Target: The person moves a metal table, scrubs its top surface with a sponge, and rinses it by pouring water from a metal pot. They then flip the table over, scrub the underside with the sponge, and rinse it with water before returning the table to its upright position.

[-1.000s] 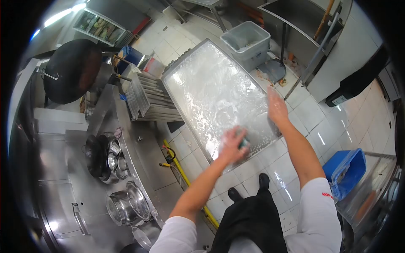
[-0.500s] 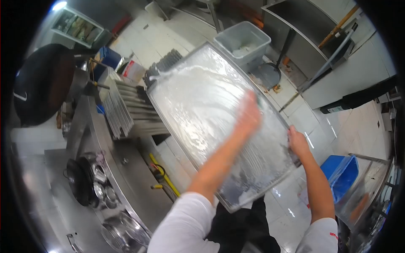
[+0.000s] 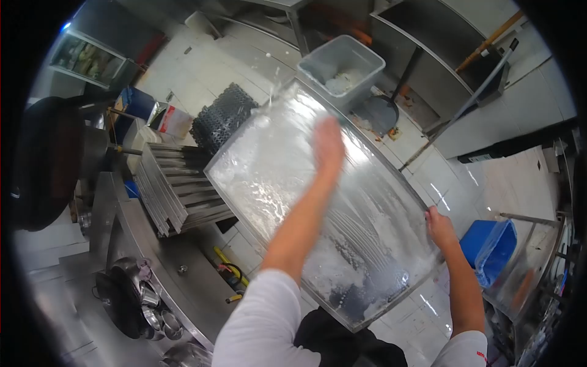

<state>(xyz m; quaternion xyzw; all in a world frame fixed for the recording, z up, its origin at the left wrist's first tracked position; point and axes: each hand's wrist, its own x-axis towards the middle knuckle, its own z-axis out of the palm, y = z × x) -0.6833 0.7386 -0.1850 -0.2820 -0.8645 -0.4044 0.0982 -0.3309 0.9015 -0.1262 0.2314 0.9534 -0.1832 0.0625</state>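
A large rectangular metal tray [image 3: 367,202], covered with streaky white suds, is tilted in front of me. My right hand [image 3: 441,227] is closed around its right edge near the lower corner. Over the upper middle of the tray is my left hand [image 3: 330,144], its fingers smeared by motion. A trace of green shows beside those fingers, but I cannot make out what it is. Curved wipe marks run through the suds below that hand. Drops of foam hang in the air past the tray's far corner.
A slatted metal rack [image 3: 183,189] and a dark perforated mat roll [image 3: 223,116] stand left of the tray. Beyond it are a clear plastic bin [image 3: 342,64] and a long-handled dustpan [image 3: 379,116]. A blue bin [image 3: 489,251] is at right; a steel counter [image 3: 177,263] runs along the left.
My left hand has swept up and left across the tray. The suds are streaked further, and foam drops now fly off the far corner. My right hand keeps its hold on the edge.
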